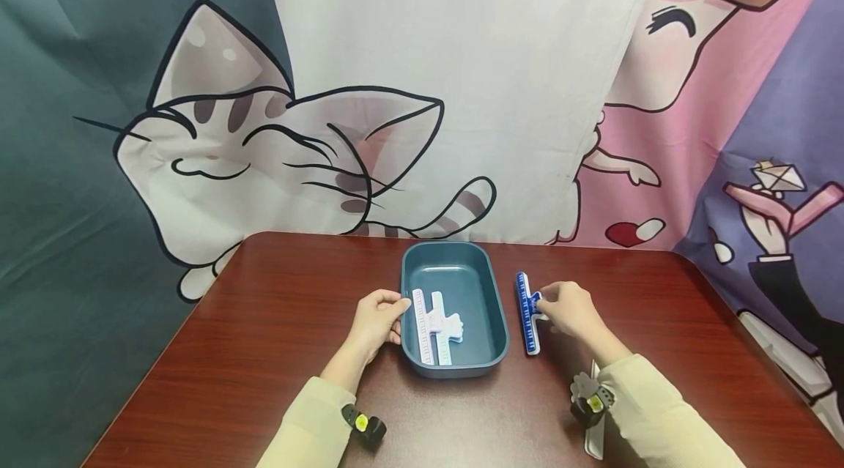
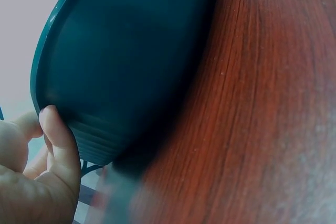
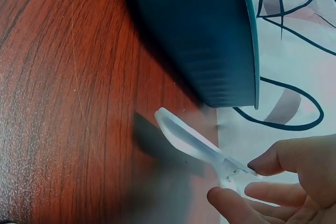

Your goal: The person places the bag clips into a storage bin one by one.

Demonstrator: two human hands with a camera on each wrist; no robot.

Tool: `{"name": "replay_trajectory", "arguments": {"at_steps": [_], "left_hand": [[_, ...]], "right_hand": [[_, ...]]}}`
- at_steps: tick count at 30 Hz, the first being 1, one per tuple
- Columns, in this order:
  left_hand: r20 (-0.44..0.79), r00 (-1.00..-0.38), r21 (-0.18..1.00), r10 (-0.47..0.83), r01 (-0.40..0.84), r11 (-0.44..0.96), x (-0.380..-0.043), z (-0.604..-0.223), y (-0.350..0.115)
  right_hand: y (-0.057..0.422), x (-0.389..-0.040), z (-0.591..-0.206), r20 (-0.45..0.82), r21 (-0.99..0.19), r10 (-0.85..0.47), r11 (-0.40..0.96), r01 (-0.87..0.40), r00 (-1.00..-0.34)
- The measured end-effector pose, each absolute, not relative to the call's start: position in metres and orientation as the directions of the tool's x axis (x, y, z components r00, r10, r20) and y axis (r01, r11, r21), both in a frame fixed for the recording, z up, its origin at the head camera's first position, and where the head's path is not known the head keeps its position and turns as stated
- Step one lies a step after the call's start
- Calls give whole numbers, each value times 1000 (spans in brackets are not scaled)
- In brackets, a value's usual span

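My left hand grips the left rim of a dark blue-green rectangular basin, thumb over the edge and fingers outside its wall, as the left wrist view also shows. Inside the basin lie two clips side by side, a pale pink-white one and a white and pale green one. Right of the basin, my right hand pinches a blue and white bag clip by its handle. The right wrist view shows the clip's white underside over the table, its shadow beneath.
A grey-white clip lies on the reddish-brown wooden table, partly hidden under my right wrist. Behind the table's far edge hangs a cartoon-printed cloth. Each wrist carries a small black camera.
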State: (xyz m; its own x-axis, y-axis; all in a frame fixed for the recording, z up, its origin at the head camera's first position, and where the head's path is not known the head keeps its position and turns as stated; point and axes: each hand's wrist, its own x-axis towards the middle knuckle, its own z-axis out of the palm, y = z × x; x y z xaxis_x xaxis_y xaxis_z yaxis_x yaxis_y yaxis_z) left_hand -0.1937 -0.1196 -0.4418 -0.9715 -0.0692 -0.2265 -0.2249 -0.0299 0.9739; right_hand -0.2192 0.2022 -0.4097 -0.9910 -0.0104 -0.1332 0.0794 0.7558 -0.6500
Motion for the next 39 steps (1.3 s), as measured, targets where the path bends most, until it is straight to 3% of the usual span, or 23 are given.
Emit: {"name": "replay_trajectory", "arguments": {"at_steps": [7,18,27,39], "left_hand": [[-214,-974,977,-67,-214,-13,-180,-419,-116],[-220,-973,976,-66,-219,-15,-179,-416,-116],[-227,-971,974,-78,-226,-20,-196,-446,-120],[-220,-971,975,-94,-217,-38,-195,-446,-117]], "right_hand": [[200,-216,-405,-133,-668,-27,741,70,-991],[200,-212,-401,-129,-692,-61,720,46,-990],[203,-213,-399,-105,-709,-87,705,13,-991],[200,-207,-391,-96,-749,-92,663,11,-991]]}}
